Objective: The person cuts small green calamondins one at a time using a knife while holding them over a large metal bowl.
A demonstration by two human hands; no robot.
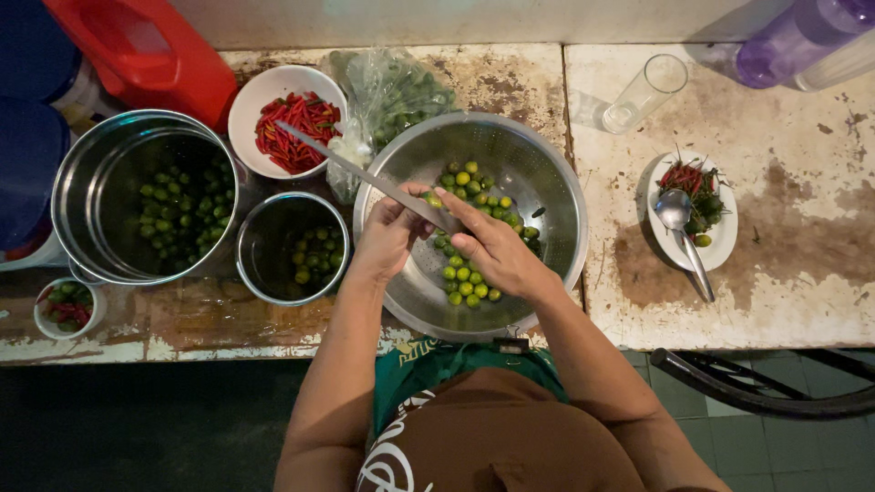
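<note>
My right hand point(499, 253) grips the handle of a long knife point(351, 169), whose blade points up and left over the rim of a big metal bowl point(547, 164). My left hand point(387, 235) pinches a small green lime point(431, 199) against the blade. Both hands hover over the bowl, which holds several small green and yellow limes point(467, 278).
Left of the bowl stand a small steel pot point(260, 246) and a large steel pot point(77, 196), both with limes inside. Behind are a white bowl of red chillies point(246, 105), a plastic bag of limes point(392, 91), a red jug point(150, 55). Right: a glass point(643, 96), a spoon plate point(725, 241).
</note>
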